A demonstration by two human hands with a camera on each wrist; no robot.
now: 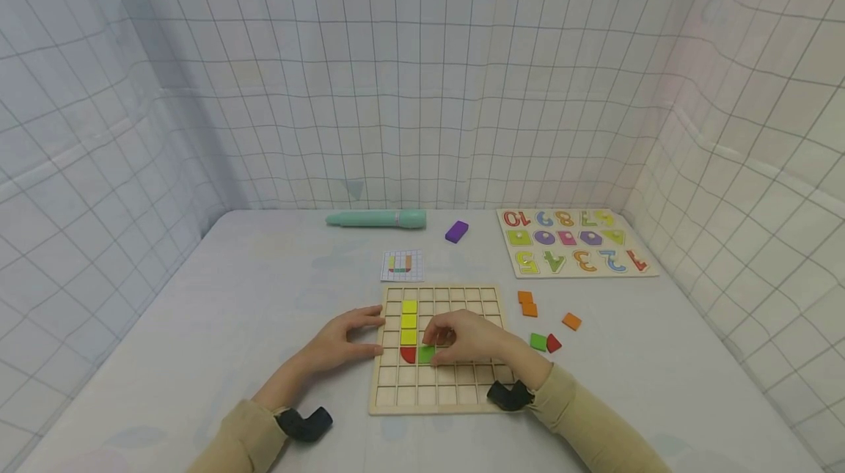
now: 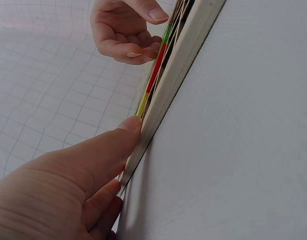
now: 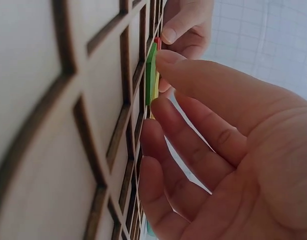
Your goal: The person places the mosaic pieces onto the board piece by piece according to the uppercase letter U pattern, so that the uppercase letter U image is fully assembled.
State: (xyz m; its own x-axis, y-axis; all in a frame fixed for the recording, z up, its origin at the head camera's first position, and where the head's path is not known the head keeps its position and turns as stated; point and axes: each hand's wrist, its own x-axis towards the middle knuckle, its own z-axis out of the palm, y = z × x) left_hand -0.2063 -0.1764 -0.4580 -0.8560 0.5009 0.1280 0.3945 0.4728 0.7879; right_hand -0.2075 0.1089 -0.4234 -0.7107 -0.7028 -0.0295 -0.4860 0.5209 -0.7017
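A wooden grid board (image 1: 396, 403) lies flat on the table. My left hand (image 1: 339, 341) rests along its left edge, thumb and fingertips against the rim. Over the board, my right hand (image 1: 469, 337) holds a green square tile (image 1: 425, 355) by its edges between thumb and forefinger. In the right wrist view that green tile (image 3: 151, 75) stands slightly proud of the grid, its underside hidden. Just left of it sits a red quarter-round tile (image 1: 408, 355) in a cell. Several yellow square tiles (image 1: 409, 321) form a column above the red one.
Right of the board lie orange tiles (image 1: 571, 321), a green tile (image 1: 538, 342) and a red tile (image 1: 553, 343). Behind it are a pattern card (image 1: 401, 266), a purple block (image 1: 457, 232), a teal marker-shaped object (image 1: 376, 219) and a number puzzle board (image 1: 561, 270). Gridded cloth walls (image 1: 422, 92) surround the table.
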